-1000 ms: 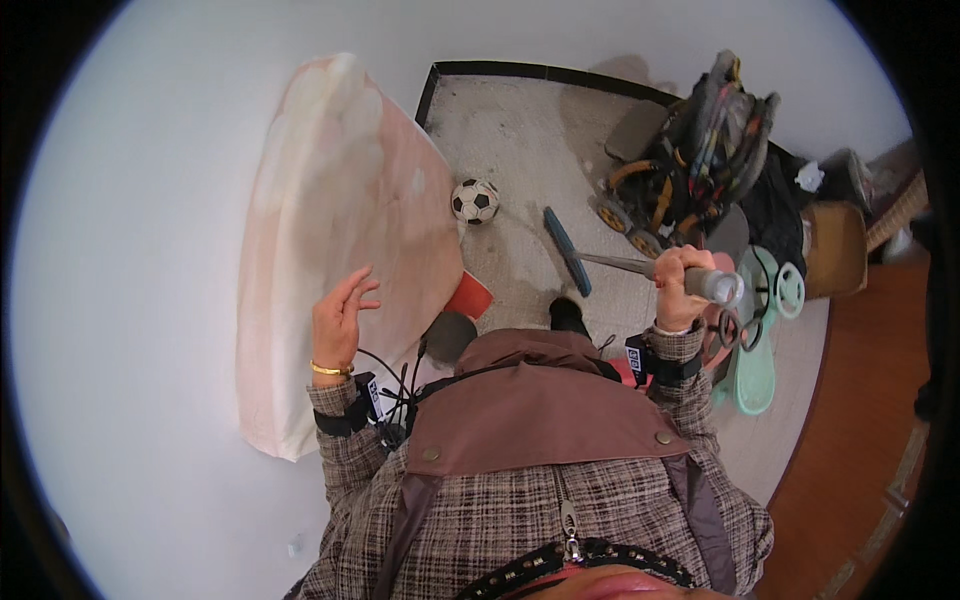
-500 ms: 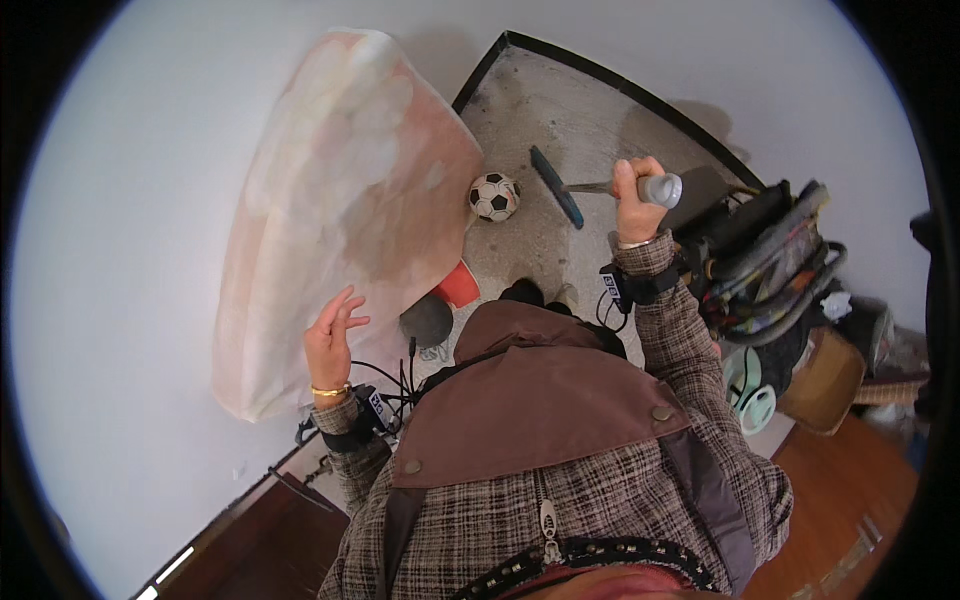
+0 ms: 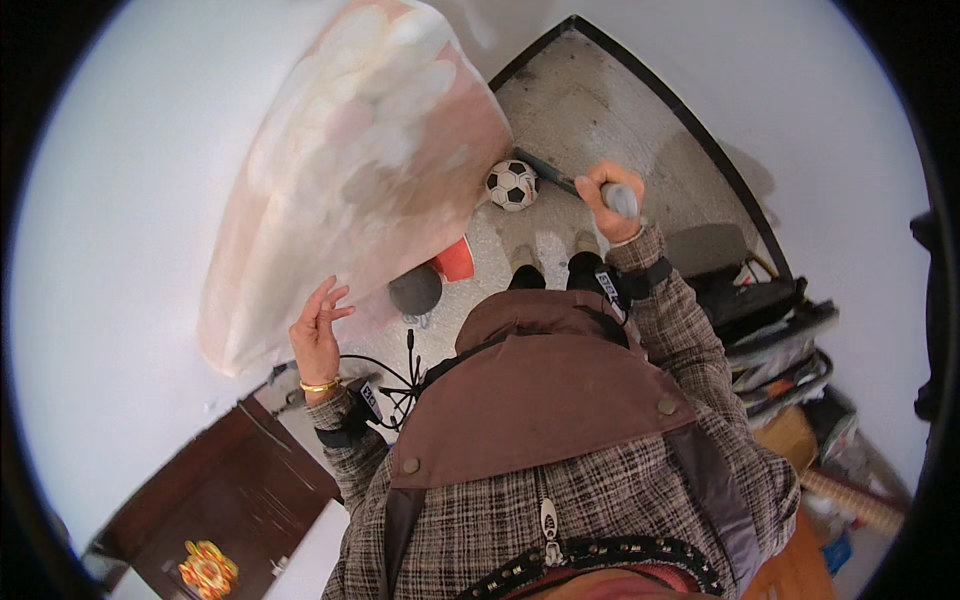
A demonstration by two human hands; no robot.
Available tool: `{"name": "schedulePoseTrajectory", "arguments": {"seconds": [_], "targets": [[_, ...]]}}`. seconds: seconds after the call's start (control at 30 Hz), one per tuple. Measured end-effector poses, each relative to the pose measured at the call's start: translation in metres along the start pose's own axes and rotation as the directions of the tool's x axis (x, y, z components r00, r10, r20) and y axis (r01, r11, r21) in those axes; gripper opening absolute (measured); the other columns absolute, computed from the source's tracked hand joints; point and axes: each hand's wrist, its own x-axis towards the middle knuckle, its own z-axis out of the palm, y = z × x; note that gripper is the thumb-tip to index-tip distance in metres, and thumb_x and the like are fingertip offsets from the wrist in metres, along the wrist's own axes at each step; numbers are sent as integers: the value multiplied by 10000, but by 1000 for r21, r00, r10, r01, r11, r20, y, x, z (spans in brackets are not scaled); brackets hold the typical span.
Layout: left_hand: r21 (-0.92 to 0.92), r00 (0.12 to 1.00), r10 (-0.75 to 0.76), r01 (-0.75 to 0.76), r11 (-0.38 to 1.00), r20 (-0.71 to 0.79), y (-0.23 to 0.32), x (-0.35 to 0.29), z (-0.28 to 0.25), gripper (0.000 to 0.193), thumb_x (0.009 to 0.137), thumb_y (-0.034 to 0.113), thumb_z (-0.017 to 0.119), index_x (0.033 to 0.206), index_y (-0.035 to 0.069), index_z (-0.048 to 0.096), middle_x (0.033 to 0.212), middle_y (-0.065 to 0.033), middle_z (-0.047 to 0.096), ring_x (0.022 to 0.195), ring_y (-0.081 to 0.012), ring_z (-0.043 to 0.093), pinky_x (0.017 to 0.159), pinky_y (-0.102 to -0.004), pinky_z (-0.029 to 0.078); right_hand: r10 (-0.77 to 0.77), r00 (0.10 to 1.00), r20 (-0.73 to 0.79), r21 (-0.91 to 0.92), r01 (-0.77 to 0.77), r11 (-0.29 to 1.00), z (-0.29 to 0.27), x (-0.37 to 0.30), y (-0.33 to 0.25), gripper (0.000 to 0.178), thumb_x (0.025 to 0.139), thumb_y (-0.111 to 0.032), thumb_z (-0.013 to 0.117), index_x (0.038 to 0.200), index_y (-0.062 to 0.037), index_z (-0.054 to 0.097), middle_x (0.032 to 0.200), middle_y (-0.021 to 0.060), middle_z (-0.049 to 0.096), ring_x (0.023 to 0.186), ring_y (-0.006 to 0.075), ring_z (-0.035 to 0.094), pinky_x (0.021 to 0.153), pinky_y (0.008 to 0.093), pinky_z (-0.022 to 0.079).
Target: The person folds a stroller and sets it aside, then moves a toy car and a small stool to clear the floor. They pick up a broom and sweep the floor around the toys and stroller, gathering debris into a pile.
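My right hand is wrapped round the grey handle end of a long-handled broom, which has a narrow dark head. That head lies on the floor beside a black-and-white soccer ball, close against it or touching. On the other side, my left hand hangs in the air with its fingers apart and nothing in it. Behind it leans a large pink-and-white padded panel, like a wrapped mattress. A red object and a dark grey round thing sit at its lower edge, partly hidden.
White walls with black skirting meet in a far corner. Black folded items are piled along the right wall, with a brown box-like thing nearer. At lower left is a dark brown wooden surface bearing a red-gold ornament.
The broom head has swung left and up to the ball's side. My right hand has come slightly left, and the view has shifted, bringing the ornament into sight. My left hand stays open.
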Motion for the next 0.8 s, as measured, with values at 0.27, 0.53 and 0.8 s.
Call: {"name": "schedulePoseTrajectory", "arguments": {"seconds": [0.27, 0.53, 0.8], "targets": [[-13, 973, -209, 209, 978, -94, 23, -29, 51, 295, 974, 124, 453, 1231, 37, 567, 994, -115, 676, 803, -176, 675, 706, -272, 519, 14, 905, 425, 254, -134, 958, -17, 35, -7, 287, 761, -86, 714, 608, -62, 474, 528, 3, 474, 458, 75, 406, 420, 253, 325], [-13, 947, -261, 263, 965, -185, 35, -33, 63, 300, 969, 114, 453, 1238, 39, 563, 995, -134, 678, 805, -187, 681, 684, -265, 520, 180, 925, 336, 166, -246, 955, -14, 50, 7, 219, 808, -71, 669, 659, -43, 511, 572, 20, 501, 495, 87, 438, 455, 269, 353], [-115, 965, -207, 191, 975, -158, 16, -31, 62, 295, 968, 102, 450, 1231, 45, 570, 1000, -126, 677, 808, -182, 681, 691, -265, 515, 188, 945, 266, 288, -264, 921, -56, 56, -16, 137, 820, -16, 637, 738, -32, 529, 692, 16, 565, 610, 82, 495, 525, 265, 404]]}}
